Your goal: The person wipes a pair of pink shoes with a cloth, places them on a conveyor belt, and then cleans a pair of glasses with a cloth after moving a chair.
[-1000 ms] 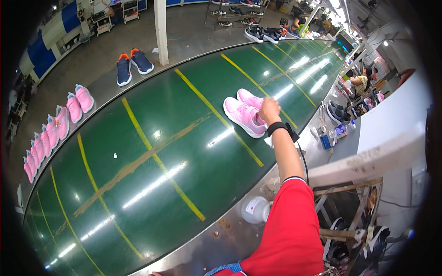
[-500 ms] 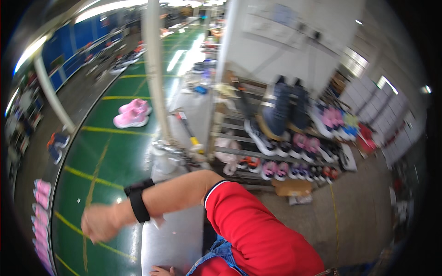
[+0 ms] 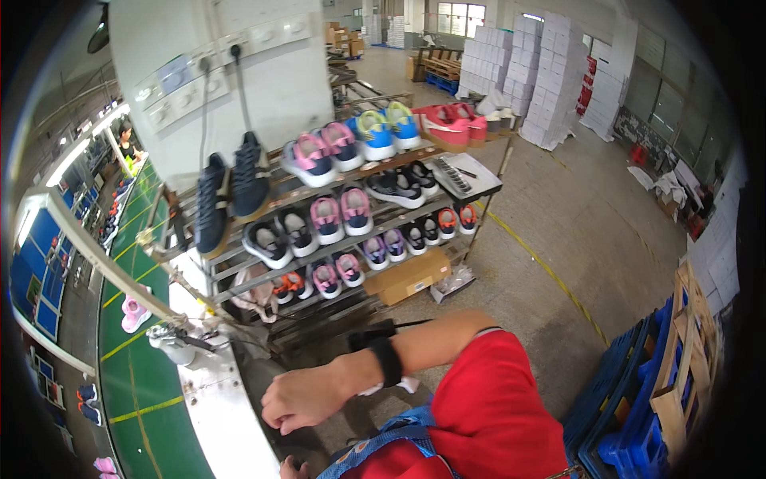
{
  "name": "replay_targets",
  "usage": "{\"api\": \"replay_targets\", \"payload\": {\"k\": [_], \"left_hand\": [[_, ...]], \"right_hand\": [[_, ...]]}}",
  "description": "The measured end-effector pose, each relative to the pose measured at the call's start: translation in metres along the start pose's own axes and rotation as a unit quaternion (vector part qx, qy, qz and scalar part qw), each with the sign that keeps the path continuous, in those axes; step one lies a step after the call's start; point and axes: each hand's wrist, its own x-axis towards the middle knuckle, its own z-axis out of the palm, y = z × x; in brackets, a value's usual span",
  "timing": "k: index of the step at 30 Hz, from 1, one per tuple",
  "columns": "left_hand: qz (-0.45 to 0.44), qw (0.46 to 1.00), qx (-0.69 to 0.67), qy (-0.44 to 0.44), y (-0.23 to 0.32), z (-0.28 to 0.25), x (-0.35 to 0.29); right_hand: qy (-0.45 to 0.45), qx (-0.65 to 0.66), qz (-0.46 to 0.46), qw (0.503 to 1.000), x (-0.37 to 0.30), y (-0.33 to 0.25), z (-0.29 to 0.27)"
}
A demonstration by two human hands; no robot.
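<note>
My right hand (image 3: 307, 399) is held in front of me with the forearm bent across and the fingers curled in. Its palm is turned away, and nothing shows in the fingers. A black strap (image 3: 387, 362) goes round that wrist. Fingertips of my left hand (image 3: 293, 469) come in at the lower edge, slightly apart, beside the pale metal bench (image 3: 223, 391); the rest of that hand is out of the picture. Beyond my right hand stands a metal rack (image 3: 231, 294) with pairs of shoes, among them large dark sneakers (image 3: 211, 206) and pink-and-navy ones (image 3: 325, 219).
A green conveyor belt (image 3: 152, 399) with yellow lines runs along the left, carrying pink shoes (image 3: 134, 313). A cardboard box (image 3: 408, 275) lies low at the rack. Blue pallets (image 3: 638, 399) and a wooden pallet (image 3: 686, 359) stand at the right. White stacks (image 3: 550, 80) rise at the back.
My view has swung right, from the conveyor to the shoe rack and the floor beyond. My right hand, still curled, has moved off the belt to beside the bench.
</note>
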Motion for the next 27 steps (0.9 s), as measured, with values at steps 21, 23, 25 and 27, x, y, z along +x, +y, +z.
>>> {"api": "replay_targets", "payload": {"k": [21, 23, 25, 27], "left_hand": [[0.225, 0.883, 0.313, -0.27, 0.359, 0.267, 0.176], [0.19, 0.892, 0.329, -0.244, 0.391, 0.276, 0.197], [0.15, 0.903, 0.338, -0.219, 0.429, 0.288, 0.206], [0.174, 0.895, 0.333, -0.242, 0.478, 0.3, 0.206]], "right_hand": [[0.297, -0.109, 0.2, 0.927, -0.492, -0.163, -0.207], [0.288, -0.135, 0.21, 0.925, -0.526, -0.161, -0.232], [0.273, -0.157, 0.218, 0.924, -0.564, -0.162, -0.262], [0.298, -0.161, 0.293, 0.894, -0.607, -0.17, -0.29]]}}
